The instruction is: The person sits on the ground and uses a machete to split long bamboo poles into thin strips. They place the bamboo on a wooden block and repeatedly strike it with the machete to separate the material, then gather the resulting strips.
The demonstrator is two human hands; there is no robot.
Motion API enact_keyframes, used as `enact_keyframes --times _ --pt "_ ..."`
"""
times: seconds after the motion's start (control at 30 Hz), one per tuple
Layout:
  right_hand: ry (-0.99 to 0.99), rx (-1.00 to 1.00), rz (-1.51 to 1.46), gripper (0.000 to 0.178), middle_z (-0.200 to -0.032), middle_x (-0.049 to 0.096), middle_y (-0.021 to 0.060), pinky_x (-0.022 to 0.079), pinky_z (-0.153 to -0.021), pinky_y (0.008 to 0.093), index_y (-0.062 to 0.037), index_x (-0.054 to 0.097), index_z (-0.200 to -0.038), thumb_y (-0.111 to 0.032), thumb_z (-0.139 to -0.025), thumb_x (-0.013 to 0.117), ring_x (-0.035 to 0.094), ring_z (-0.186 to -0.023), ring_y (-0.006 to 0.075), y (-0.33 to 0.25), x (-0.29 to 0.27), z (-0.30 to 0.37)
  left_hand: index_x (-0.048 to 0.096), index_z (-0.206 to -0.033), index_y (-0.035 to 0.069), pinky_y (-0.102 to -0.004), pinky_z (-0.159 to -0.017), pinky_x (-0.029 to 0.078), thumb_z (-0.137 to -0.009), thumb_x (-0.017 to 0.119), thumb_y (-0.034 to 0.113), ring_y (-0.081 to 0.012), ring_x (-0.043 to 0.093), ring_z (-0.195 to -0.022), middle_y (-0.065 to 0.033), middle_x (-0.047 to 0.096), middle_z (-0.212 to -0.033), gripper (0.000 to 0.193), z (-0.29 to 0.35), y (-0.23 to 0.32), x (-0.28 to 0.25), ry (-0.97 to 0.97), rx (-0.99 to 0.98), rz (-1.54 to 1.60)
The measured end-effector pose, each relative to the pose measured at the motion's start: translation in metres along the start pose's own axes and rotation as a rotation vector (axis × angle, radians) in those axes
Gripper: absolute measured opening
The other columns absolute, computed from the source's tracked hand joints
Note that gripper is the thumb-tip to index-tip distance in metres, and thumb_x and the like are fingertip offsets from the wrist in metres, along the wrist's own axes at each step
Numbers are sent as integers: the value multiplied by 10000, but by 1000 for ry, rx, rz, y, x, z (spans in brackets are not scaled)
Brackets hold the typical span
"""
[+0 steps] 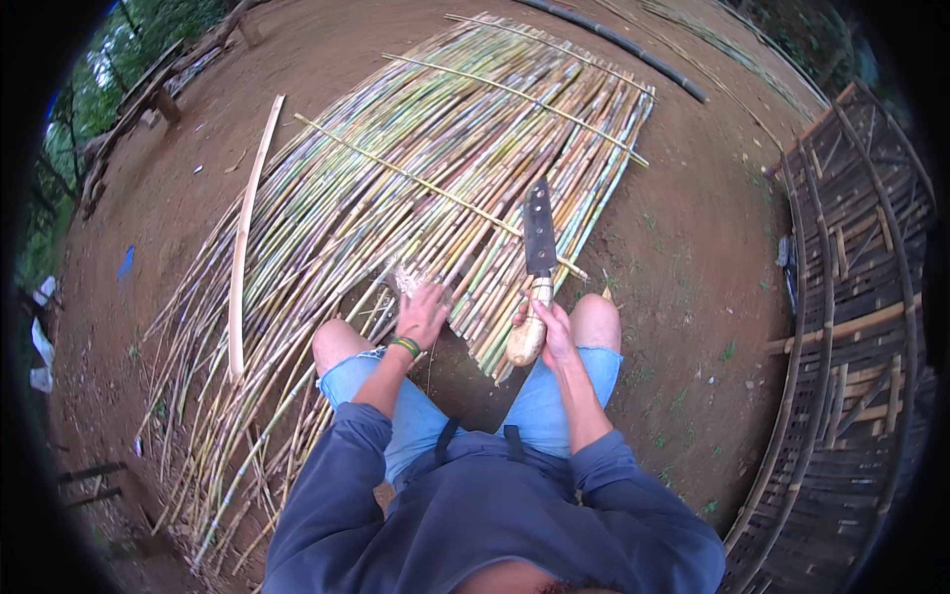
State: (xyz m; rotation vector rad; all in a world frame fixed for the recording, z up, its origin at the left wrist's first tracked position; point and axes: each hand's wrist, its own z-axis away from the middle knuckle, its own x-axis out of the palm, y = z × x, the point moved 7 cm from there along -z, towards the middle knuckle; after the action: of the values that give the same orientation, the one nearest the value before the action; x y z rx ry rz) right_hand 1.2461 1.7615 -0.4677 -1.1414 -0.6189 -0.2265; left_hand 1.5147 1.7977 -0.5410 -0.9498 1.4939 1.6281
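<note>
My right hand [556, 332] is wrapped round the pale wooden handle of a broad knife [539, 233]. Its dark blade, with several small holes, points away from me over the canes. Slightly blurred, my left hand [422, 317] is held palm down with the fingers stretched out. Its fingertips are at a small tuft of pale fibrous strips [408, 275], partly hidden by the hand. Under both hands lies a wide mat of long thin canes [416, 168], laid side by side, their near ends cut unevenly. Thin cross sticks [426, 183] run across the mat.
A flat pale wooden slat [247, 238] lies along the mat's left side. To the right stands a woven bamboo panel [841, 346]. A dark pole [623, 49] rests on the bare earth beyond. Loose cane ends [228, 465] spread out at lower left.
</note>
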Motion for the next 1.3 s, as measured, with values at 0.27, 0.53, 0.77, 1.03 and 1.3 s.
enact_keyframes --times 0.27,0.53,0.77,1.03,1.3 --pt "-104 -58 13 397 -827 604 84 556 -758 346 -21 463 -1307 -297 -1028 517 647 -815 203 -32 94 23 379 -1500 119 -577 -1158 281 -925 594 464 -303 402 -1398 -131 485 -1464 704 1 -125 -55 46 -462 -73" --pt "-28 203 370 361 -730 576 38 491 -590 292 -32 546 -1092 -369 -981 611 598 -656 127 61 82 61 230 -1580 139 -586 -1164 260 -883 616 529 -321 390 -1414 -163 450 -1495 887 22 -184 -21 -63 -696 -90" --pt "-12 322 654 307 -691 597 32 485 -591 282 -40 601 -928 -332 -946 695 588 -616 116 98 80 92 553 -1262 111 -568 -1002 403 -930 589 464 -357 571 -1206 -164 596 -1286 486 16 -172 -22 79 -713 -37" --pt "56 239 834 250 -723 615 18 487 -578 282 -15 620 -965 -225 -902 742 580 -605 99 81 119 79 566 -1215 120 -528 -962 414 -933 581 462 -347 602 -1133 -156 634 -1207 444 12 -171 -17 172 -785 -19" --pt "53 59 773 260 -714 607 13 470 -555 256 -2 617 -1034 -204 -916 731 581 -609 94 73 159 57 601 -1189 136 -501 -987 373 -929 548 557 -326 587 -1157 -144 640 -1206 498 5 -167 -18 112 -959 -34"
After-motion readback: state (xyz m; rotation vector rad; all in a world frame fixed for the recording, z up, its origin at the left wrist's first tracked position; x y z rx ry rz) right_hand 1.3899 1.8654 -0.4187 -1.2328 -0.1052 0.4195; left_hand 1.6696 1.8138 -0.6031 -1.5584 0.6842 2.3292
